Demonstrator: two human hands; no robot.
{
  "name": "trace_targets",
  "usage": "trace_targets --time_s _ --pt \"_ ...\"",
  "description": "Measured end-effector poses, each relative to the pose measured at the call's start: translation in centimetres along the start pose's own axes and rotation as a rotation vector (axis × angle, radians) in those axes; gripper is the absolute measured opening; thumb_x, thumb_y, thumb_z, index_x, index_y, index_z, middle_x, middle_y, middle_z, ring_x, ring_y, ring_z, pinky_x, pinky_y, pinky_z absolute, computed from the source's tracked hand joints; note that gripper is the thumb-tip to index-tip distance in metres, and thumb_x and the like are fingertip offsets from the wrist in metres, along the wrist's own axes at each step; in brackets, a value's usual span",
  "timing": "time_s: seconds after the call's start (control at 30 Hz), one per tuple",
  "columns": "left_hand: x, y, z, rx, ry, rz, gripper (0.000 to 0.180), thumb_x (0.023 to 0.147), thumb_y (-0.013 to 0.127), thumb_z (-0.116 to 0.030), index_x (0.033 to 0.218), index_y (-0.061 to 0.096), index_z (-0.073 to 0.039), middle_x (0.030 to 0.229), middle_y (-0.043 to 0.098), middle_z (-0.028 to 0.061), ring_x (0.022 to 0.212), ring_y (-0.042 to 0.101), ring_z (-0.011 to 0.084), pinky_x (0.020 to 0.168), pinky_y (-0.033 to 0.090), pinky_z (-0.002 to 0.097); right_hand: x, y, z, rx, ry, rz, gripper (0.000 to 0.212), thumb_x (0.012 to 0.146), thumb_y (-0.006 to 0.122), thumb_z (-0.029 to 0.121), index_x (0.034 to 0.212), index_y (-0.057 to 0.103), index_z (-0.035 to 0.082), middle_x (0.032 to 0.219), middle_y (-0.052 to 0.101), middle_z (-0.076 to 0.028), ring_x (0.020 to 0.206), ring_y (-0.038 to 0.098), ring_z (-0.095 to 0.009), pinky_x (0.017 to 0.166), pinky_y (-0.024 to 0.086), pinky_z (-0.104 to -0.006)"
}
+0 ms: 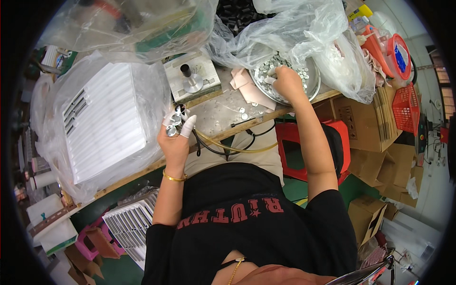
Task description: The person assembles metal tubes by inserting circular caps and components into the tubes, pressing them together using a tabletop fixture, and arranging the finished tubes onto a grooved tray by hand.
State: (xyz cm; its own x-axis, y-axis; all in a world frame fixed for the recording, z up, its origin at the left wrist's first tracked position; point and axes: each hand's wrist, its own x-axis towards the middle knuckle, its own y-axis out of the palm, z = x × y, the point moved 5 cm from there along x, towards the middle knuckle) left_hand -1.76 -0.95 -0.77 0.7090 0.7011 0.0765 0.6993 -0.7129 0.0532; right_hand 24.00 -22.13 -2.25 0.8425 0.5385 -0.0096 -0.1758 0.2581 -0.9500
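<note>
The left hand (pixel 175 130) is closed around a few small shiny metal caps (pixel 176 119) above the bench (pixel 213 111). The right hand (pixel 285 80) reaches into a round metal bowl (pixel 311 90) of little silver discs (pixel 266 71), fingers curled on some.

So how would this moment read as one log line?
left hand: holds small metal parts | right hand: reaching into metal tray of silver discs

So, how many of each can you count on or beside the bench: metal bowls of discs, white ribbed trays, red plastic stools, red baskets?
Metal bowl of discs: 1
White ribbed trays: 2
Red plastic stool: 1
Red basket: 1
Total: 5
</note>
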Motion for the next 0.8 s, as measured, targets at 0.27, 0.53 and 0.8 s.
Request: trace_targets --time_s 0.27,0.53,0.8 --pt "0.2 0.2 0.0 -0.02 -0.005 0.025 0.028 0.079 0.07 0.0 0.105 0.06 0.003 0.094 0.064 0.0053 0.085 0.06 0.0099 0.077 0.049 0.0234 0.6 0.2 -0.6 0.078 -0.074 0.021 0.019 0.074 0.07 0.018 0.09 0.069 0.007 0.089 0.066 -0.016 0.084 0.063 -0.032 0.076 0.048 -0.0407" --pt "-0.1 -0.2 0.2 -0.014 -0.067 -0.007 0.026 0.08 0.07 0.0 0.104 0.06 0.003 0.093 0.064 0.0043 0.081 0.058 0.0081 0.073 0.048 0.0222 0.2 -0.7 -0.5 0.126 -0.085 -0.034 0.016 0.075 0.064 0.01 0.09 0.07 0.008 0.091 0.065 -0.018 0.088 0.061 -0.034 0.079 0.047 -0.0419" --pt "0.2 0.0 0.1 0.014 -0.059 -0.01 0.023 0.079 0.071 -0.001 0.1 0.061 0.002 0.091 0.064 0.0036 0.077 0.057 0.0075 0.069 0.048 0.0216 0.7 -0.2 -0.3 0.002 -0.108 -0.004 0.016 0.073 0.063 0.005 0.088 0.069 0.007 0.091 0.065 -0.017 0.088 0.061 -0.033 0.078 0.047 -0.0401"
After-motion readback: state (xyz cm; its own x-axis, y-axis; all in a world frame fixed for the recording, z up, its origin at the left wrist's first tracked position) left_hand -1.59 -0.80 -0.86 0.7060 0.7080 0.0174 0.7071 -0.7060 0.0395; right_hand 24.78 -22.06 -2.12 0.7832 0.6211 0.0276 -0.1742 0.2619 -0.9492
